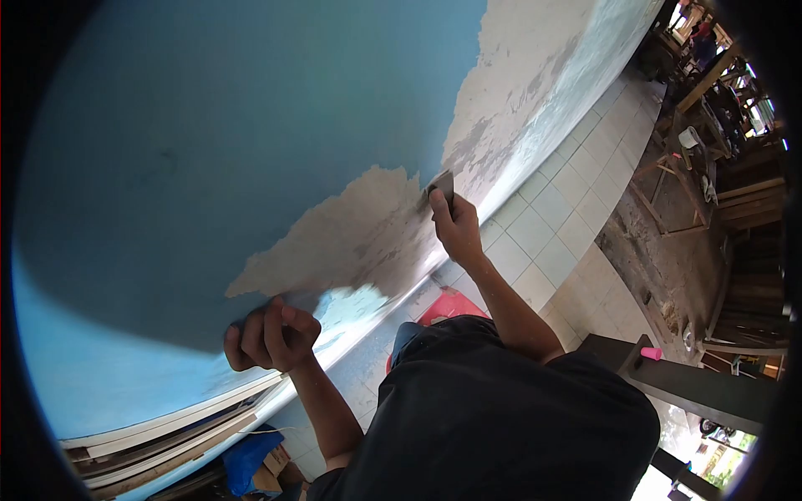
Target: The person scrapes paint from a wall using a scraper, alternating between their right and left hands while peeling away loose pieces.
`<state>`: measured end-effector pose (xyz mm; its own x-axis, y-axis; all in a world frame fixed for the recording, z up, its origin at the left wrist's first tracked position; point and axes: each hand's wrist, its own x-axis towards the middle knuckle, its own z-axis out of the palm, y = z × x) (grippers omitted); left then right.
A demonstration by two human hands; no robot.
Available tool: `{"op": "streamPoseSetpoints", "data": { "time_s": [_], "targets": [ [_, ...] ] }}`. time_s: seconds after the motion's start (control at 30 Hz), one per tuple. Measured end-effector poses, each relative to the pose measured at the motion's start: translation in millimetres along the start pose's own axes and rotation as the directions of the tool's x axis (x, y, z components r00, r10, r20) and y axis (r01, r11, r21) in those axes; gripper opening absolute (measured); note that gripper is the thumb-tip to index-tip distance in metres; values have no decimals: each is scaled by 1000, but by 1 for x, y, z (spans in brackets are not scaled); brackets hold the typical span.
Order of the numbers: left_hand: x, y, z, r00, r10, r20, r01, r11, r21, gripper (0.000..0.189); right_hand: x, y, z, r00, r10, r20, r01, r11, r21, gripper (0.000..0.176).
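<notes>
A blue-painted wall (276,125) fills the upper left, with a pale bare area (342,217) where the paint is off in ragged edges. My right hand (458,227) grips a small flat grey scraper (444,181), its blade against the wall at the paint's edge. Lower left, my left hand (271,336) is curled into a loose fist close to the wall, just below the tip of the bare area. Nothing shows in its fingers.
White floor tiles (543,217) run along the wall's foot, and a red plastic thing (451,307) is in front of me. Lower left are stacked boards (167,438) and a blue bag (251,459). A pink cup (651,353) sits on a dark beam (702,384); wooden frames (668,196) stand right.
</notes>
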<state>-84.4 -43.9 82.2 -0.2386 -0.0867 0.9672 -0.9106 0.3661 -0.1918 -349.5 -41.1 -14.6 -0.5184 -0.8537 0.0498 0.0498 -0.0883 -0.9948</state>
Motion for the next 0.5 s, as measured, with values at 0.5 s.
{"op": "streamPoseSetpoints", "data": {
  "time_s": [0.5],
  "targets": [
    [-2,-2,2,1000,3,-29,-4,1000,-30,9,1,-19,-4,1000,-7,14,8,999,-52,46]
  ]
}}
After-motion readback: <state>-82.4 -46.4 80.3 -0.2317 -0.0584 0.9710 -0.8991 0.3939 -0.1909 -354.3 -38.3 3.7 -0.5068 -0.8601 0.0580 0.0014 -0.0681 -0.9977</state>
